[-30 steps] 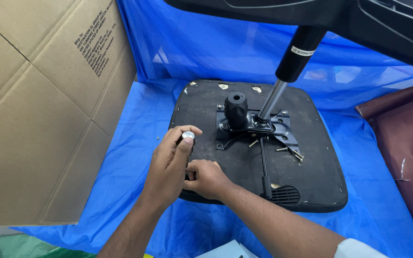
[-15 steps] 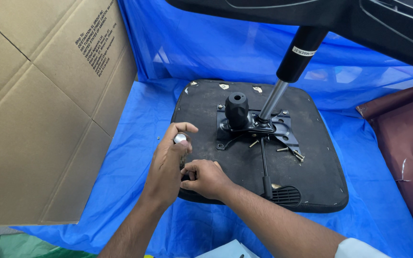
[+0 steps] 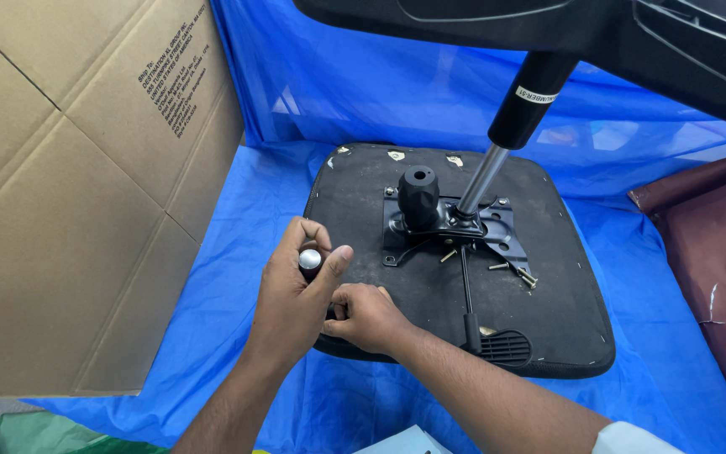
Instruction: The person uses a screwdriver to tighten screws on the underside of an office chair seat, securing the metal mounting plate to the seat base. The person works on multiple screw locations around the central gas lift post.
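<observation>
Fingers of the left hand (image 3: 291,298) were curled around a short dark tool handle with a shiny metal cap (image 3: 309,260), thumb and forefinger pinching it just below the cap so the rounded end poked up between them. The handle stood roughly upright at the near left edge of an upturned office chair seat (image 3: 565,303). Right beside it, the right hand (image 3: 365,317) was closed in a loose fist against the lower part of the same tool, its knuckles resting on the seat's black underside; what it pinched there was hidden by the fingers, so I could not tell.

Farther out on the seat, a black metal tilt mechanism plate (image 3: 451,225) sat bolted near the middle, with a stubby black socket (image 3: 418,192) rising from it. A chrome gas lift rod (image 3: 481,181) slanted up from the plate into a thick black cylinder (image 3: 531,99), which ran on to the dark chair base (image 3: 565,25) across the top of the view. Loose brass-coloured screws (image 3: 521,273) lay scattered beside the plate. A thin black lever (image 3: 466,294) ran from the plate toward the near edge, next to a vent grille (image 3: 507,346).

Blue plastic sheeting (image 3: 254,202) lay under everything and climbed the wall behind. Flattened cardboard (image 3: 60,193) leaned on the left, and a maroon cushion (image 3: 716,252) lay at the right.
</observation>
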